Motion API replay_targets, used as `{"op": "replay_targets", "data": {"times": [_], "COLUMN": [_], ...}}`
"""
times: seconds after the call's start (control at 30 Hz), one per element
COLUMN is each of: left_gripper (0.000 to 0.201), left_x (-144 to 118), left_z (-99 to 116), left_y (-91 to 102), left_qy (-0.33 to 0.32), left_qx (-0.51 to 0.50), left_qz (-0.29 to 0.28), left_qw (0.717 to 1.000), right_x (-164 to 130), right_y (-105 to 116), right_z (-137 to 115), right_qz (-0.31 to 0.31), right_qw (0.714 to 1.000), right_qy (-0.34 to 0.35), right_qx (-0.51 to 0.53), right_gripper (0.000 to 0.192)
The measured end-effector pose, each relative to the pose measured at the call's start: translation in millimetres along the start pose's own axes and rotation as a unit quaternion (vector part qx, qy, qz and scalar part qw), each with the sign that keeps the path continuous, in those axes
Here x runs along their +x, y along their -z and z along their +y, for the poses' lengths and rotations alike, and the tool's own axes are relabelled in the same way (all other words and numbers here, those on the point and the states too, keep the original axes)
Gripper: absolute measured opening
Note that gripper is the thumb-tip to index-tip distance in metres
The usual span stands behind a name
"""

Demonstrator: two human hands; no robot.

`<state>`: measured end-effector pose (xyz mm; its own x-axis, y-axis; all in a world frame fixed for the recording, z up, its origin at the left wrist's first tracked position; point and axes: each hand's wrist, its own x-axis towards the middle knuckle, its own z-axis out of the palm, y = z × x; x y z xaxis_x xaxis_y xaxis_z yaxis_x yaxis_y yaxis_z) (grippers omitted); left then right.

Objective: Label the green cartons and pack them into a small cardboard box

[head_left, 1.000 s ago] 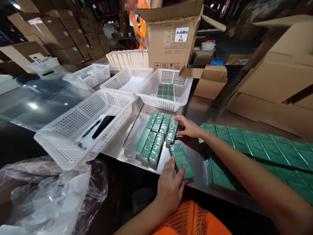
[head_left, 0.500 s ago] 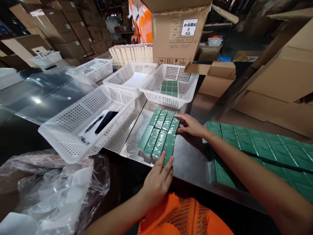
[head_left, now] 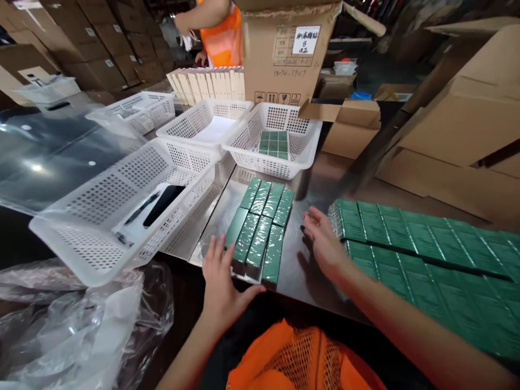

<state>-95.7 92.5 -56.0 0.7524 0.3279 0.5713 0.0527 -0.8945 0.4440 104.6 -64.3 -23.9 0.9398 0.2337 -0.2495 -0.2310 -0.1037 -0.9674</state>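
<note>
Resting flat beside the green boxes [head_left: 260,227], the left hand [head_left: 221,281] gripped nothing; the right hand [head_left: 325,244] hovered open, empty.

Handling symbols on cardboard box [head_left: 280,54]

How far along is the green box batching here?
Done: one set of green boxes already lies in the far basket, and eight wrapped boxes sit in a two-by-four block on the steel table. In hand: left hand rests open at the block's near edge; right hand hovers open beside it. Left: long rows of green stock at right.
</note>
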Motion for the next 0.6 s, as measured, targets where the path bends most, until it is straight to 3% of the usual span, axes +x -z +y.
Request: {"op": "replay_targets", "data": {"times": [0.03, 0.1, 0.2, 0.27, 0.3, 0.43, 0.6], "left_gripper": [0.115, 0.111, 0.078, 0.078, 0.079, 0.077, 0.071], "left_x": [4, 20, 63, 96, 111, 144, 138], "left_z": [-13, -38, -69, -80, -83, -77, -66], "left_y": [0.9, 0.0, -9.7, -21.6, -28.6, -55.6, -67.5], "left_qy": [0.020, 0.068, 0.166, 0.234, 0.258, 0.304, 0.304], "left_qx": [-0.061, -0.222, -0.473, -0.553, -0.569, -0.581, -0.583], "left_qz": [-0.006, -0.020, -0.010, -0.023, -0.042, -0.126, -0.175], "left_qw": [0.998, 0.972, 0.865, 0.799, 0.779, 0.745, 0.733], "right_x": [-11, -27, -38, -40, -40, -32, -16], "right_y": [-6, -20, -42, -54, -59, -69, -75], "right_z": [5, 13, 23, 29, 31, 39, 41], "right_qz": [0.009, 0.036, 0.078, 0.085, 0.083, 0.061, 0.074], "right_qw": [1.000, 0.999, 0.996, 0.993, 0.993, 0.994, 0.992], "right_qy": [0.001, 0.006, 0.044, 0.076, 0.089, 0.090, 0.099], "right_qx": [0.012, 0.022, 0.022, 0.016, 0.008, -0.024, 0.014], "right_gripper": [0.061, 0.065, 0.072, 0.075, 0.075, 0.071, 0.063]}}
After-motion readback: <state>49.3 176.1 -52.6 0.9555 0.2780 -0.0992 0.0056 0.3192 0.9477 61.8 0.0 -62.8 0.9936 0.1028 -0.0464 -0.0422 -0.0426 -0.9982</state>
